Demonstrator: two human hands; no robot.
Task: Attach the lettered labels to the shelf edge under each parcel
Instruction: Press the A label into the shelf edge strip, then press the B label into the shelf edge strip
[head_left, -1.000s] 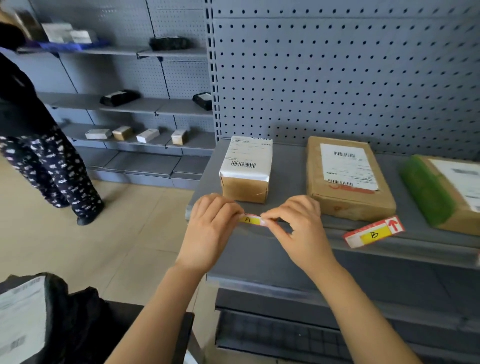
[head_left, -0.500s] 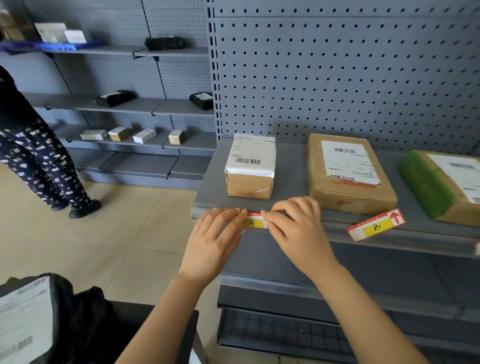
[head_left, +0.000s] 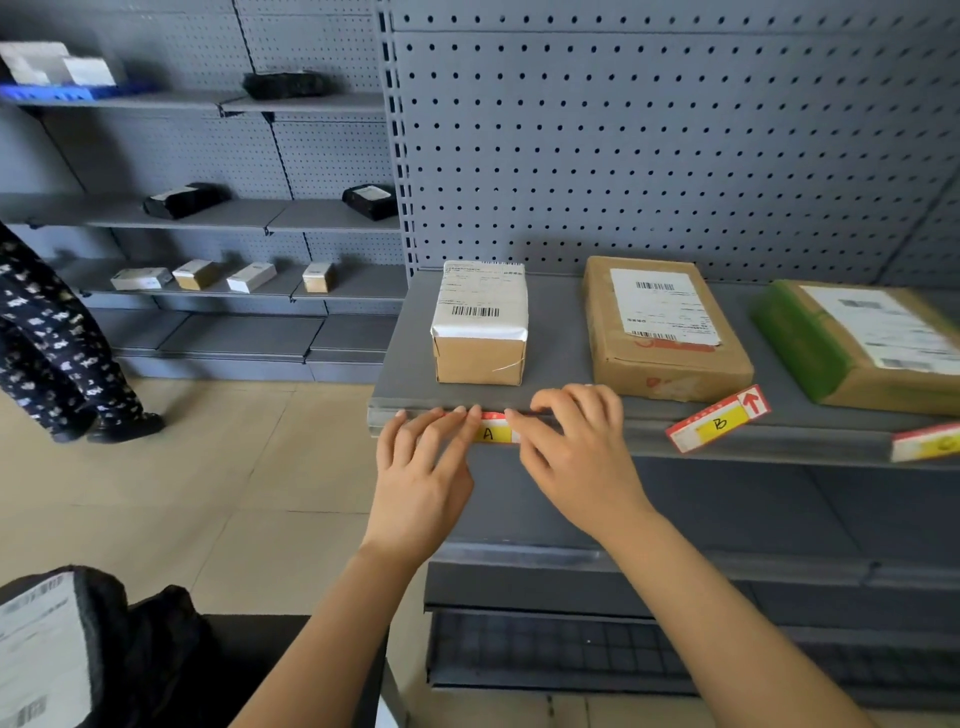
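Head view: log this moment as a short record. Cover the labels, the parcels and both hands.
label A: against the shelf edge, below the small parcel
left hand: fingers flat, pressing label A's left end
right hand: fingertips on label A's right end
label B: loose and tilted on the shelf front, before the middle parcel
third label: at the right margin, letter unreadable, near the green-taped parcel
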